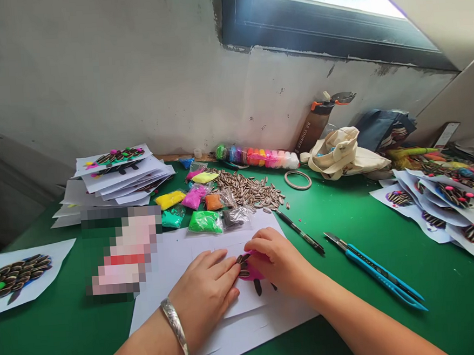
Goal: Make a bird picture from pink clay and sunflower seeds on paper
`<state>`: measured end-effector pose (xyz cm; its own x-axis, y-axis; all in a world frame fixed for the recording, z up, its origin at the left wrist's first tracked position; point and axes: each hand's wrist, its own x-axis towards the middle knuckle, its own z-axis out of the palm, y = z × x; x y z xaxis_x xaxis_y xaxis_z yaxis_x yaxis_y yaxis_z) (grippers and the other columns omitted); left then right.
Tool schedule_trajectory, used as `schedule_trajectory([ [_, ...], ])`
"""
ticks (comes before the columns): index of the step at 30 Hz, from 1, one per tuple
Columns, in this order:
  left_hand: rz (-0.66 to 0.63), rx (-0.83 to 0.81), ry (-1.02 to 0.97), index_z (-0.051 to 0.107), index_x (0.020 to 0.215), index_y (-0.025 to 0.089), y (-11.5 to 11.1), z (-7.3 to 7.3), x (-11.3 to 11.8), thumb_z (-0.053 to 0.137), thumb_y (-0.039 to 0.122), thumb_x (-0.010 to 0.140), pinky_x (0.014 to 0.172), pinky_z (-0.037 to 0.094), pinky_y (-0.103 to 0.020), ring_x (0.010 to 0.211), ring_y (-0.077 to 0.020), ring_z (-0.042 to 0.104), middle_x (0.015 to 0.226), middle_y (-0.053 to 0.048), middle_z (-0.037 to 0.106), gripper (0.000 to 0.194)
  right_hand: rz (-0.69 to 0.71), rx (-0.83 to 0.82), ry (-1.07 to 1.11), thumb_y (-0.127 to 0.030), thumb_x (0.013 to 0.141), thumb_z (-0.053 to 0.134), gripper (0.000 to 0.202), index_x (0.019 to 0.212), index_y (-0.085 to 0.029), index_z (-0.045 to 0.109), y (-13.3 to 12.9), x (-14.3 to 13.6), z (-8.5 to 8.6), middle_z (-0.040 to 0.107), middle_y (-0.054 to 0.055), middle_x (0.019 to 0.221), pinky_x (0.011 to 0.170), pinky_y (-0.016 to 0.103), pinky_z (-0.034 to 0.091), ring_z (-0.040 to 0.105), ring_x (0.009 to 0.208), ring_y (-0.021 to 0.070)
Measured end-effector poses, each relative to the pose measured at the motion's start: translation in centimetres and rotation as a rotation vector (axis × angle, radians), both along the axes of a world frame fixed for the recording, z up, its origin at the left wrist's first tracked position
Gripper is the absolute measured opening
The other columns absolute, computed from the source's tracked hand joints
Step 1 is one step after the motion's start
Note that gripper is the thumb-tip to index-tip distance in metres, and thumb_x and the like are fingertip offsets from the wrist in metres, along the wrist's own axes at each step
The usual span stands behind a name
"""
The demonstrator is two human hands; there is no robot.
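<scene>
My left hand [210, 287], a silver bangle at its wrist, lies flat with fingers stretched out on a white sheet of paper [246, 302]. Its fingertips touch the edge of a pink clay patch [256, 271] on that sheet. Several striped sunflower seeds [243, 266] are set in the clay's left side, and dark leg-like pieces [258, 287] stick out below it. Over the clay's right part my right hand [278, 258] is closed in a pinch, its fingertips pointing down at the patch. Whatever it pinches is hidden by the fingers.
Behind the paper lie bags of coloured clay [205, 222] and a sunflower seed pile [246, 190]. To the right are a black pen [301, 232], a blue utility knife [375, 270] with blade out and a tape roll [298, 179]. Paper stacks [127, 180] with seed pictures stand at both sides.
</scene>
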<state>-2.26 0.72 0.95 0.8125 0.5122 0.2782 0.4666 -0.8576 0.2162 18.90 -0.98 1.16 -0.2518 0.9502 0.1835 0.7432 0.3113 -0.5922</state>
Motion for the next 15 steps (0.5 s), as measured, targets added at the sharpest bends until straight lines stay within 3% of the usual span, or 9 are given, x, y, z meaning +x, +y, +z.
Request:
schedule_trajectory([
  [6,-0.029,0.058,-0.033,0.064,0.114,0.014,0.09,0.15,-0.03,0.053,0.018,0.090,0.090,0.052,-0.048,0.108,-0.0295,0.060,0.114,-0.006,0.069,0.027,-0.019,-0.017,-0.039,-0.003,0.079,0.061,0.018,0.078,-0.018,0.070,-0.17,0.25,0.40,0.062,0.003,0.079,0.072,0.027,0.042,0.053,0.082,0.0175],
  [15,-0.039,0.054,-0.034,0.065,0.112,0.015,0.12,-0.28,-0.01,0.051,0.019,0.091,0.091,0.050,-0.050,0.107,-0.0288,0.062,0.112,-0.004,0.070,0.026,-0.016,0.003,-0.044,-0.004,0.081,0.061,0.017,0.077,-0.017,0.070,0.25,-0.09,-0.46,0.062,0.003,0.076,0.072,0.026,0.041,0.054,0.079,0.0165],
])
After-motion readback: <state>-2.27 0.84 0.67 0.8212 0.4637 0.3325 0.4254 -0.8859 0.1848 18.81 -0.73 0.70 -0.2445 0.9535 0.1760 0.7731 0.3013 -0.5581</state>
